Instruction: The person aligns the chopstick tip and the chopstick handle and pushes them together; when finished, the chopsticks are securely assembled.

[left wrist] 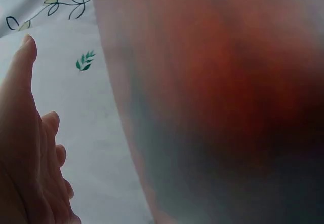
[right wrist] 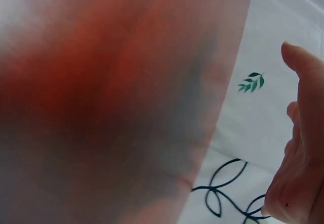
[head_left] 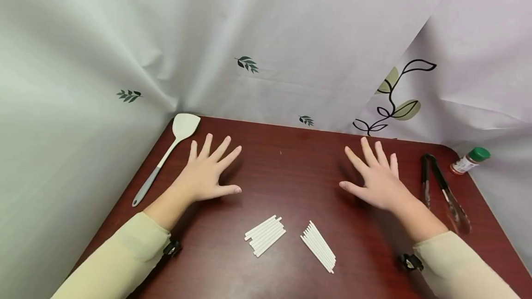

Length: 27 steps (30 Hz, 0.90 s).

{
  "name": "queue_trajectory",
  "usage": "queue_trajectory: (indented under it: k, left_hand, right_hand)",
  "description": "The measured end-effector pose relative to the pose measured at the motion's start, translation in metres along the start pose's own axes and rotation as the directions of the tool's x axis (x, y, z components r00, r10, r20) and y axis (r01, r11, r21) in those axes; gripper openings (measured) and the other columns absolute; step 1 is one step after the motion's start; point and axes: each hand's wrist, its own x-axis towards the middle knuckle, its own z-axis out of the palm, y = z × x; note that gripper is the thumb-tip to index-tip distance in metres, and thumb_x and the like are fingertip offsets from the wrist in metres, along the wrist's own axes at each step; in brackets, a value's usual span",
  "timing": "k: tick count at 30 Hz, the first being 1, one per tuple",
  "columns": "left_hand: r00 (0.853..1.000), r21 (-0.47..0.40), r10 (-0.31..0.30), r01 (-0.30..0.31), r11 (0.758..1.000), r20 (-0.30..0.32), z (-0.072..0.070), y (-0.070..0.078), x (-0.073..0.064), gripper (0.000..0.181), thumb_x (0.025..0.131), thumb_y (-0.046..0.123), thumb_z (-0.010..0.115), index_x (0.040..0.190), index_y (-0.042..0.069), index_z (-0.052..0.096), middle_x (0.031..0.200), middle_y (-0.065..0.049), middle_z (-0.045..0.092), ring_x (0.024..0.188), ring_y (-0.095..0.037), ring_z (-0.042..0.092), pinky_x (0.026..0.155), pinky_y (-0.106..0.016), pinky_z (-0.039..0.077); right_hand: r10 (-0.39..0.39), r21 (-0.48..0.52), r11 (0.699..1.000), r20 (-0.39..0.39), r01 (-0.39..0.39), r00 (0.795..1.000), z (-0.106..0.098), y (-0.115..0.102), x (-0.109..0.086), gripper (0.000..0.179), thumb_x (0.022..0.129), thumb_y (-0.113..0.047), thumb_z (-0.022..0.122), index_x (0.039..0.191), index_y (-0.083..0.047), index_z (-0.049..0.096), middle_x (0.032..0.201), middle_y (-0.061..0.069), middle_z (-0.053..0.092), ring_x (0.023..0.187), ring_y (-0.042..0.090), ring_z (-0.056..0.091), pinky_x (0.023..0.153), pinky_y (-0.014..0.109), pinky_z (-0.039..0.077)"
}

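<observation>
Lying loose near-centre on the surface (head_left: 287, 174), the white sticks (head_left: 266, 236) could scatter if the left sleeve (head_left: 118, 260) drags low! Both grips are empty, fingers spread apart: left hand (head_left: 204, 176) beside the spatula (head_left: 168, 154), right hand (head_left: 381, 183) near the tongs (head_left: 439, 176).

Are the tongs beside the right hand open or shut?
Open: in the head view, the two arms of the tongs spread apart from their joined far end, with tabletop showing between.

White sticks (head_left: 267, 236) in two flat rows, pale spatula (head_left: 168, 153) near left hand (head_left: 205, 174), splayed tongs (head_left: 439, 177) near right hand (head_left: 381, 181)
</observation>
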Motion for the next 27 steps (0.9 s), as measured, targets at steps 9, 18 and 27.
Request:
queue_trajectory:
  k: [9, 18, 27]
  left_hand:
    - [0.997, -0.140, -0.059, 0.064, 0.988, 0.040, 0.015, -0.002, -0.013, 0.106, 0.092, 0.072, 0.068, 0.172, 0.020, 0.022, 0.177, -0.016, 0.013, 0.157, -0.058, -0.001, 0.114, -0.084, 0.006]
    - [0.997, -0.256, -0.038, 0.020, 0.966, -0.064, 0.020, 0.032, -0.033, 0.103, 0.094, 0.061, 0.071, 0.167, 0.001, 0.030, 0.171, -0.020, 0.030, 0.158, -0.050, 0.019, 0.119, -0.074, 0.022]
    - [0.988, -0.326, 0.021, -0.071, 0.943, -0.155, 0.034, 0.071, -0.046, 0.071, 0.094, 0.046, 0.078, 0.145, 0.000, 0.063, 0.152, -0.018, 0.058, 0.147, -0.045, 0.045, 0.116, -0.063, 0.038]
  right_hand:
    - [0.003, 0.105, 0.994, -0.037, 0.001, 0.999, 0.031, -0.001, -0.014, 0.088, 0.098, -0.060, 0.069, 0.168, -0.020, 0.035, 0.176, 0.025, 0.004, 0.157, 0.059, 0.001, 0.111, 0.087, 0.004]
    - [-0.126, 0.112, 0.981, -0.267, 0.160, 0.955, 0.051, -0.016, -0.029, 0.044, 0.095, -0.036, 0.079, 0.134, -0.015, 0.076, 0.152, 0.024, 0.056, 0.143, 0.054, 0.043, 0.109, 0.076, 0.029]
    - [-0.175, 0.152, 0.950, -0.468, 0.274, 0.866, 0.077, -0.045, -0.043, 0.025, 0.082, -0.019, 0.090, 0.104, -0.009, 0.085, 0.123, 0.016, 0.074, 0.121, 0.043, 0.066, 0.103, 0.053, 0.047]
